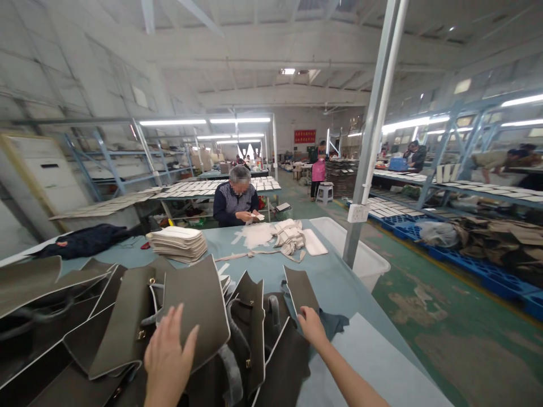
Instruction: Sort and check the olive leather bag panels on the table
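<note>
Brown handbags with white edges lie heaped across the near side of the table. My left hand (169,353) is open, fingers spread, in front of the flap of a brown handbag (195,308); whether it presses on the flap I cannot tell. At the right end of the heap, my right hand (313,327) has its fingers curled at the lower edge of another handbag's brown flap (300,285). Dark blue-grey cloth (333,322) lies beside that hand. Between my hands stand a narrow handbag (250,316) with a gold clasp and a wrapped handle (232,376).
Across the blue-green table (237,265) sits a person (237,198) handling small pale pieces. A stack of pale panels (177,244), beige strips (291,234) and a white tray (314,242) lie there. A metal post (373,135) and white bin (369,257) stand at the right edge.
</note>
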The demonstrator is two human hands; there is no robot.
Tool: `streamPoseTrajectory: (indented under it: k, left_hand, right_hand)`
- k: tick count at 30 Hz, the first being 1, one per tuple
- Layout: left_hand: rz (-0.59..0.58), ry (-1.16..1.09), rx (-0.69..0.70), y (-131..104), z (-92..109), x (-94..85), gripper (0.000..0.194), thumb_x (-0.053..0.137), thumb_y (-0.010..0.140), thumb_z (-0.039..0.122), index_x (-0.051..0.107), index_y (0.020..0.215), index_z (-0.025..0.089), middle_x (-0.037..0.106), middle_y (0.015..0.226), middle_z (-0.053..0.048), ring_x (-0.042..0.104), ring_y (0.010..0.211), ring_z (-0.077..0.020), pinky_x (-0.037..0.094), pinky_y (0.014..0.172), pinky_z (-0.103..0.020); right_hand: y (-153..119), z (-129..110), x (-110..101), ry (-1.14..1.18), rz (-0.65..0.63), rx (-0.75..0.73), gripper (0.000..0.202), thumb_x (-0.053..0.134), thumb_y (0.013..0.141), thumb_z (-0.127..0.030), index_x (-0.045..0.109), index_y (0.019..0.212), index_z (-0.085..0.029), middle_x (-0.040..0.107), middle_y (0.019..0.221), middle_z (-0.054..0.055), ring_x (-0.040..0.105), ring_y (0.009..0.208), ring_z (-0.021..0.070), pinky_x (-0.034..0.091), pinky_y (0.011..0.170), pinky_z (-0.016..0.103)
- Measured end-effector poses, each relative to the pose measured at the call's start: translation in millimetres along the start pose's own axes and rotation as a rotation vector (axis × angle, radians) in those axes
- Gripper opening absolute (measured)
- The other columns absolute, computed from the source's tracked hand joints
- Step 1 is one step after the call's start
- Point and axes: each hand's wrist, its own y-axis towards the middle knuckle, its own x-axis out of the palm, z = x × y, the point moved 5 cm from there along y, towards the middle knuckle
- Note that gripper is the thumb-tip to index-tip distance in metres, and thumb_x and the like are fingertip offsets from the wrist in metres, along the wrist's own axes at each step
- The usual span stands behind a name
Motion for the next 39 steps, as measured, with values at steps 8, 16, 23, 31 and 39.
streamPoseTrajectory:
  k: [8,16,23,31,39]
  left_hand:
    - [-0.39,0.351,0.151,-31.3,8.9,55.4,0.043,0.043,0.077,0.035,0.053,0.117,0.023,0.043,0.131,-0.008,0.033,0.124,-0.031,0.015,0.101,-0.053]
    - [-0.433,0.157,0.329,-19.8,29.0,51.6,0.035,0.042,0.081,0.042,0.064,0.098,0.021,0.064,0.106,-0.009,0.054,0.102,-0.0278,0.029,0.098,-0.047]
    - [-0.362,-0.566,0.136,-27.6,80.5,34.6,0.048,0.053,0.075,0.045,0.05,0.116,0.021,0.054,0.121,-0.011,0.049,0.11,-0.028,0.036,0.095,-0.045]
    - [-0.374,-1.577,-0.816,-75.5,102.5,55.9,0.042,0.068,0.065,0.032,0.054,0.102,0.017,0.062,0.105,-0.007,0.055,0.102,-0.0222,0.041,0.092,-0.033]
    - [-0.551,-1.857,-0.999,-111.5,90.5,39.6,0.057,0.068,0.065,0.019,0.047,0.118,0.021,0.065,0.102,-0.009,0.061,0.092,-0.0248,0.047,0.085,-0.039]
  right_hand:
    - [34.5,-3.1,25.4,-0.058,-0.001,0.075,0.034,0.04,0.07,-0.007,0.058,0.098,-0.01,0.06,0.104,0.017,0.055,0.099,0.024,0.039,0.085,0.033]
    - [69.0,-50.6,-31.3,0.278,0.144,-0.031,0.041,0.03,0.083,-0.028,0.052,0.11,-0.006,0.062,0.103,0.012,0.059,0.091,0.0178,0.046,0.077,0.026]
    - [-34.8,-113.6,-82.1,0.183,0.393,-0.648,0.037,0.037,0.084,-0.022,0.051,0.117,-0.014,0.059,0.113,0.01,0.054,0.105,0.0193,0.045,0.09,0.035]
    - [-172.6,-154.0,-38.0,-0.314,0.424,-1.405,0.043,0.037,0.085,-0.041,0.051,0.117,-0.015,0.058,0.115,0.006,0.047,0.114,0.02,0.049,0.085,0.03]
    - [-148.0,-123.6,-96.1,-0.025,0.352,-0.606,0.048,0.04,0.084,-0.025,0.033,0.13,-0.015,0.046,0.127,0.013,0.045,0.116,0.0221,0.046,0.09,0.039]
